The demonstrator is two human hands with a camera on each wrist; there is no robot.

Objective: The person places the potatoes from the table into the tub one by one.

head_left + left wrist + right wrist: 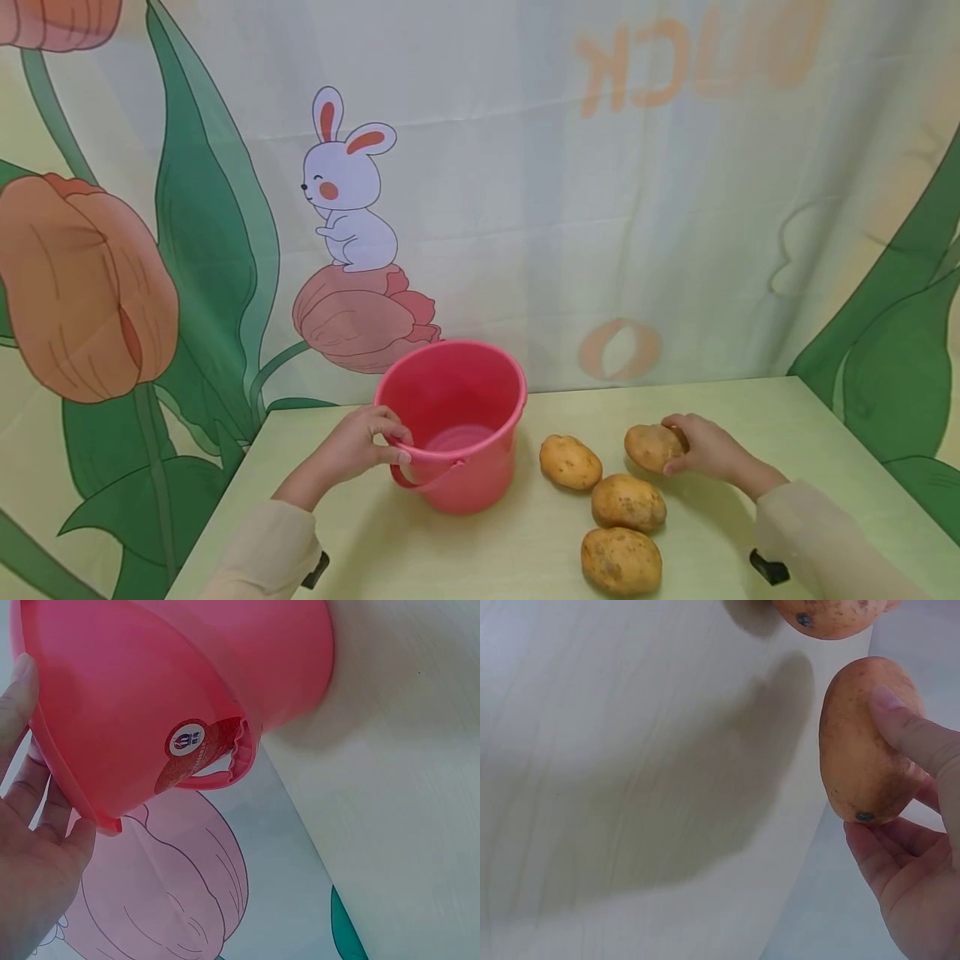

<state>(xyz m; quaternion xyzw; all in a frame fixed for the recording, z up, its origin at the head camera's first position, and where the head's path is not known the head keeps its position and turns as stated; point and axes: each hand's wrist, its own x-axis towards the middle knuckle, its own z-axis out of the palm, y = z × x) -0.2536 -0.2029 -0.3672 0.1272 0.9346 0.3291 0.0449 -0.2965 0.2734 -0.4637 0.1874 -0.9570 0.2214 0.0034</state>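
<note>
A pink plastic bucket (pixel 480 475) stands on the table with its mouth up and its handle hanging at the near side. My left hand (pixel 371 443) grips the near left of its rim, thumb outside and fingers over the edge. The left wrist view shows the bucket's wall with a round label (pixel 187 740) beside the handle's grip. On the right, my right hand (pixel 705 448) holds a potato (pixel 651 447) between thumb and fingers; in the right wrist view this potato (pixel 862 742) casts a shadow on the tabletop. Three more potatoes lie near it: one potato (pixel 571 462) beside the bucket, another (pixel 628 503) and a third (pixel 622 562) closer to me.
The pale table (pixel 450 558) ends at the back against a hanging cloth (pixel 600 208) printed with tulips, leaves and a white rabbit (pixel 348 200). The bucket stands close to the table's back edge.
</note>
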